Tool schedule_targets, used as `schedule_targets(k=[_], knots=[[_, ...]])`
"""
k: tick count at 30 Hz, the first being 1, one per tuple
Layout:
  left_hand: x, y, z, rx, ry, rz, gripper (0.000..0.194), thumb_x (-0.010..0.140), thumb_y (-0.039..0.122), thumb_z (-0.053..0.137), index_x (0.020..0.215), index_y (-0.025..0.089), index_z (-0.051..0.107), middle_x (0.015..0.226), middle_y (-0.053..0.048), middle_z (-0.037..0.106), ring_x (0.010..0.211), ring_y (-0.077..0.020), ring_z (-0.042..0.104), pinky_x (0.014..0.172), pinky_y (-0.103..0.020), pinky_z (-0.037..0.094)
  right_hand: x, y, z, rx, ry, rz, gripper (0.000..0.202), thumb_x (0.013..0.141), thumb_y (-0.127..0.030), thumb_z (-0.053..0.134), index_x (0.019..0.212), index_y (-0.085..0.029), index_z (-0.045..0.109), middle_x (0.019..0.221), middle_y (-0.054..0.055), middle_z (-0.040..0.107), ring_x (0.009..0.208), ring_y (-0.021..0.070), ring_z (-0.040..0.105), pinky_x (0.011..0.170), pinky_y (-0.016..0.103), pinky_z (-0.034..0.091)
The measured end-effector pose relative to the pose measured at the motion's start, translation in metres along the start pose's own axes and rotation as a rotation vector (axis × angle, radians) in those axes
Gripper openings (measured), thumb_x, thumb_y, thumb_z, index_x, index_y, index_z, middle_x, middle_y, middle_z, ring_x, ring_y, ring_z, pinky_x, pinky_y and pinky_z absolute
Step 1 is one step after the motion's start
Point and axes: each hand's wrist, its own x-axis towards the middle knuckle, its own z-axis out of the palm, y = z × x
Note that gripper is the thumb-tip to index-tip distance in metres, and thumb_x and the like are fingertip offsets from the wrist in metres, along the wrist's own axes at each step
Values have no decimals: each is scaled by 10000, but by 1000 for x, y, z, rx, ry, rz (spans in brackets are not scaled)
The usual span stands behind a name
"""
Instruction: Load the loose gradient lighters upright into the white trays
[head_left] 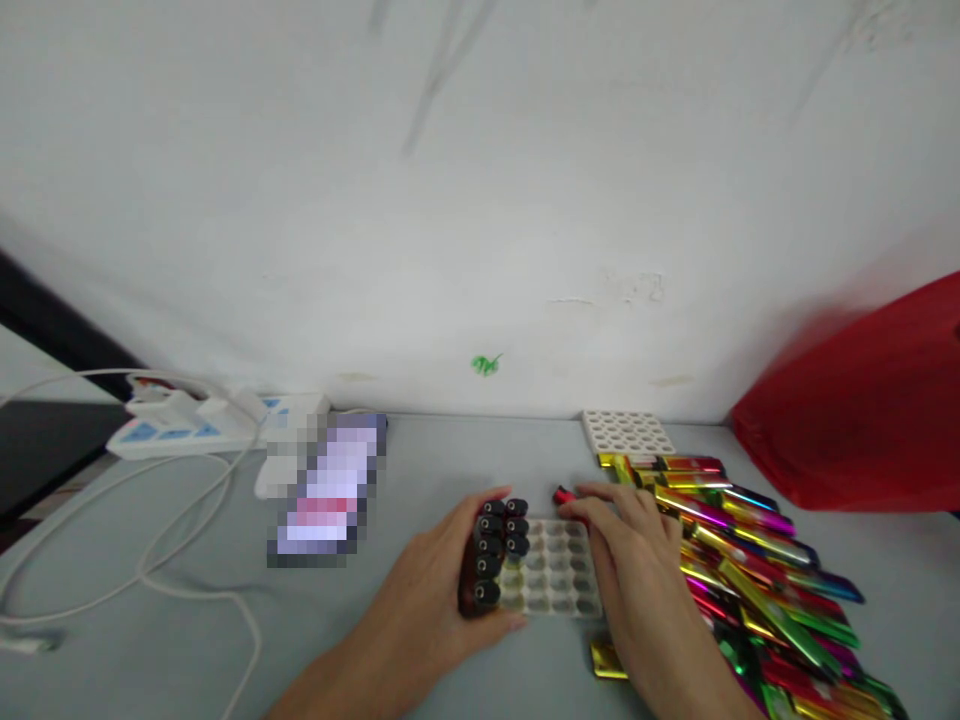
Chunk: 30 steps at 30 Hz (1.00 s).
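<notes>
My left hand [431, 575] wraps around the left side of a white tray [551, 565] with rows of oval holes. Several lighters stand upright in its left columns, black ends [489, 545] facing up; the holes to the right show no lighters. At the tray's far right corner, my right hand [634, 540] is closed on a red shiny lighter [562, 495], most of which the fingers hide. Beside that hand, a pile of metallic lighters [757, 560] in gold, red, green, purple and blue spreads to the right. A gold one [606, 660] lies partly under my right wrist.
A second white holed tray [628, 432] lies by the wall. At the right stands a red bag-like object [862, 410]. On the left are a phone [330, 490] with a blurred screen, a power strip [217, 425] and a looping white cable [150, 550].
</notes>
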Motion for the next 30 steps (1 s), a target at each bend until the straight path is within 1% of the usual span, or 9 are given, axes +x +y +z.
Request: schedule_targets(k=[2,4,9,12,14,19,23,26,30], knots=[[0,-1,0,7,0,-8,918,773,173,943,1560,325,495,1439,-31,739,1297,-309,710,1129,-389,530,0,0,1,5,14,-5,419,1095,-156,452,1244,-291,820,1336,121,771,1256,372,667,964,561,533],[0,-2,1,21,2,-14,934,769,175,942,1567,339,486,1448,-26,738,1300,-313,710,1126,-395,532,-2,-2,1,38,1,-12,434,1098,-144,435,1284,-286,800,1372,118,755,1278,353,664,1001,565,534],[0,-2,2,14,-8,-10,937,776,182,931,1573,354,468,1446,-13,742,1286,-306,721,1096,-384,547,-8,-10,-3,206,-47,-48,432,1098,-125,421,1332,-280,750,1400,125,687,1299,305,642,1046,548,551],[0,-2,2,1,-7,-19,938,768,165,923,1567,349,469,1429,-7,747,1268,-292,727,1081,-367,548,-10,-13,-3,239,-6,-3,422,1103,-137,405,1302,-270,753,1370,135,659,1254,300,644,1033,538,572],[1,-1,2,3,-8,-28,956,750,163,929,1569,340,469,1416,-10,752,1257,-296,730,1081,-372,544,-11,-13,-1,256,-8,24,416,1105,-138,399,1289,-257,752,1373,137,644,1261,296,640,1051,535,577],[2,2,2,1,4,-58,979,731,190,941,1579,328,472,1427,-27,747,1279,-316,716,1113,-395,526,-11,-8,4,330,31,-66,398,1094,-142,454,1378,-271,702,1438,130,630,1367,303,605,1137,551,548],[1,3,1,-6,5,-69,1012,717,165,933,1592,332,453,1395,-26,755,1248,-313,724,1094,-394,533,-9,-6,7,311,11,-23,378,1077,-132,488,1314,-283,742,1368,119,669,1299,316,644,1107,567,558],[1,1,2,-18,-2,-70,1013,721,165,938,1590,339,447,1379,-22,756,1229,-304,728,1073,-387,543,-7,-8,6,334,-21,4,383,1085,-128,478,1310,-279,748,1337,121,658,1255,303,659,1067,541,580],[2,-4,3,-7,-9,-46,1004,739,181,933,1596,339,435,1382,-30,755,1227,-309,731,1067,-393,552,-1,-15,-3,387,5,-6,371,1112,-148,448,1304,-278,738,1329,124,627,1200,279,675,1009,492,603]])
